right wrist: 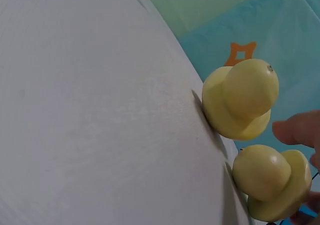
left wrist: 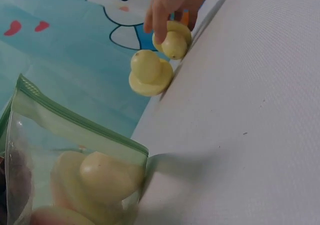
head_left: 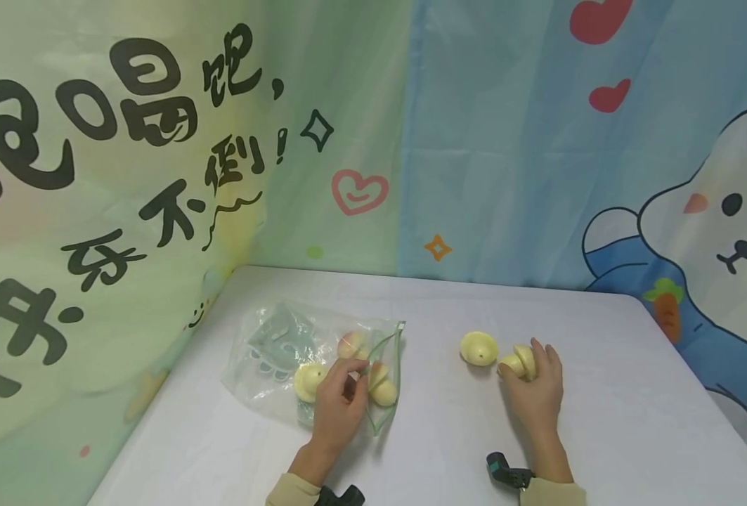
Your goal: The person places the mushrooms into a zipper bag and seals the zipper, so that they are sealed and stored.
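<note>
L hand [head_left: 341, 393]: lower centre-left of head view, fingers curled on the mouth of a clear zip bag [head_left: 297, 365], pinching its green-edged opening.
R hand [head_left: 534, 390]: lower centre-right, fingers bent round one yellow toy [head_left: 520, 362], which touches the counter [head_left: 601, 422].
Other toy out: second yellow toy [head_left: 478, 348] just beside it to the left, on the counter, not touched.
In bag: more yellow pieces [left wrist: 100, 180] near the opening, plus a pinkish one [head_left: 351, 344] and a pale green item [head_left: 275, 344], unclear what.
Step (my guess): toys going between bag and counter one by one; direction can't be told.
Next needs: L hand holding the bag mouth wide, R hand a firm grip on the rounded toy.
Around: cartoon backdrop cloth [head_left: 506, 154] behind the counter.
In the way: floppy bag lip; toys look apt to roll.
</note>
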Tool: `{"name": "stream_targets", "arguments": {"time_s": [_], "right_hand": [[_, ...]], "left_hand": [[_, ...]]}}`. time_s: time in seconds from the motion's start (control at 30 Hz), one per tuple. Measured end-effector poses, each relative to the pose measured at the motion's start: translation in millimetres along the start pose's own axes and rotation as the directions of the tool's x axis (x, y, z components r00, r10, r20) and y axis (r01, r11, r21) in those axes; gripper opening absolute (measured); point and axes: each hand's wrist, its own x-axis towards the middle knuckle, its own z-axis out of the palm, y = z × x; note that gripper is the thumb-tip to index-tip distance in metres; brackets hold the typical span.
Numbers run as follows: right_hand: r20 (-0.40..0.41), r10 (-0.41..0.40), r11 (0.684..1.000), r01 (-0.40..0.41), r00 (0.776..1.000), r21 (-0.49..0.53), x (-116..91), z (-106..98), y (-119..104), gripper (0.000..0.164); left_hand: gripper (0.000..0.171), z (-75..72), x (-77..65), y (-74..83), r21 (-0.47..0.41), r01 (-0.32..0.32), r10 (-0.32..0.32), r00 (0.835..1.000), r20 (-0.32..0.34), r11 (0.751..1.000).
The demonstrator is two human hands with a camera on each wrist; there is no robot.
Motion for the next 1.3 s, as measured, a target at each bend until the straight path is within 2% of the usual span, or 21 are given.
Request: {"name": "stream_targets", "arguments": {"time_s": [0.07, 0.13, 0.3, 0.5, 0.63, 0.8, 0.83, 1.03, 1.07, 1.17, 1.3], "right_hand": [[0.03, -0.014, 1.0, 0.015, 0.999, -0.025, 1, 0, -1, 0.072], [0.028, -0.033, 0.998, 0.035, 0.999, -0.048, 1, 0, -2, 0.064], [-0.076, -0.053, 0.995, 0.046, 0.996, -0.087, 2, 0, -1, 0.042], [-0.118, 0.016, 0.995, -0.027, 0.993, -0.093, -3, -1, -1, 0.041], [-0.102, 0.031, 0.994, -0.041, 0.994, -0.1, -5, -3, 0, 0.043], [-0.06, 0.051, 0.992, -0.057, 0.997, -0.108, -8, -4, 0, 0.049], [-0.049, 0.048, 0.992, -0.053, 0.998, -0.115, -8, -4, 0, 0.049], [0.007, -0.02, 0.986, 0.02, 1.0, -0.166, -11, -7, -1, 0.049], [0.013, -0.027, 0.985, 0.029, 1.0, -0.173, -11, -9, 0, 0.048], [0.042, -0.016, 0.979, 0.024, 0.999, -0.201, -14, -15, -1, 0.049], [0.079, 0.038, 0.975, -0.019, 0.996, -0.223, -17, -19, -4, 0.058]], "left_hand": [[0.032, -0.1, 0.9, 0.4, 0.0, -0.002, 0.002, 1.0, -0.002, 1.0], [0.032, -0.3, 2.3, 1.4, -0.003, -0.005, 0.005, 1.0, -0.004, 1.0], [0.031, 0.2, 3.8, 0.8, -0.004, -0.006, 0.006, 1.0, -0.006, 1.0], [0.031, 6.2, -5.9, -20.8, 0.009, -0.001, 0.001, 1.0, -0.011, 1.0], [0.03, 7.3, -11.6, -32.0, 0.012, 0.002, -0.002, 1.0, -0.007, 1.0], [0.029, 7.0, -12.9, -33.7, 0.004, -0.008, 0.008, 1.0, -0.008, 1.0], [0.03, 5.8, -10.7, -28.7, 0.004, -0.01, 0.01, 1.0, -0.009, 1.0], [0.03, 5.3, -12.9, -29.3, 0.009, -0.002, 0.002, 1.0, -0.006, 1.0], [0.03, 6.3, -15.1, -33.6, 0.012, 0.001, -0.001, 1.0, -0.004, 1.0], [0.032, 5.1, -12.1, -27.5, 0.016, 0.002, -0.002, 1.0, -0.006, 1.0], [0.033, 1.1, -4.0, -11.2, 0.008, -0.002, 0.002, 1.0, -0.009, 1.0]]}}
